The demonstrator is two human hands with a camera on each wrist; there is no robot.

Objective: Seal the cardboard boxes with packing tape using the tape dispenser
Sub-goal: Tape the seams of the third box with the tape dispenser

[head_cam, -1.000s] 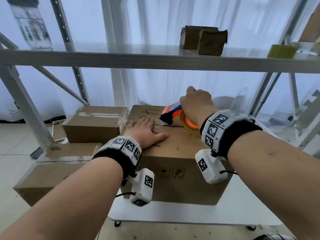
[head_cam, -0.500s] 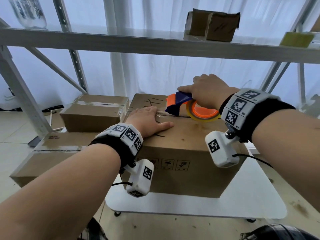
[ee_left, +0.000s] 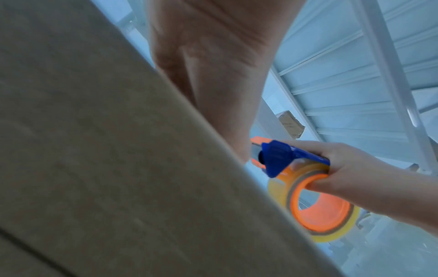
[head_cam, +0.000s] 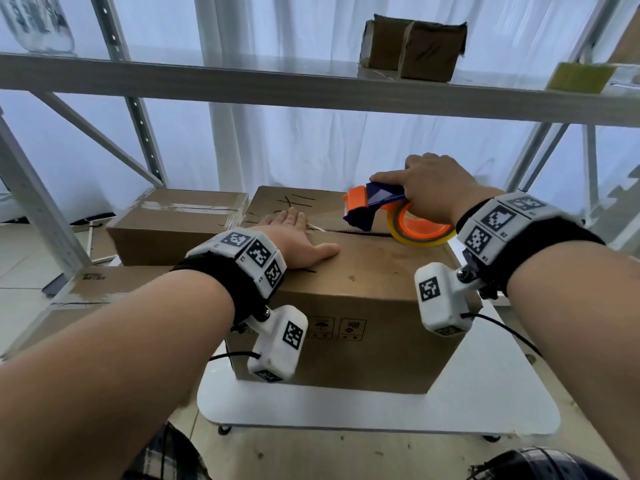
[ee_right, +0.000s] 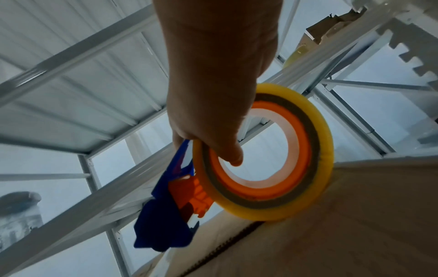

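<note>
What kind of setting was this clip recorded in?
Probably a storeroom or packing area: metal shelving holding a small carton, several cardboard boxes stacked low, and a tape dispenser held over an open box.

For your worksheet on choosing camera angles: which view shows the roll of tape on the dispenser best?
The right wrist view: the tape roll faces the camera nearly whole, yellow rim and orange core. The head view shows it edge-on under the right hand; the left wrist view shows it partly behind the box.
</note>
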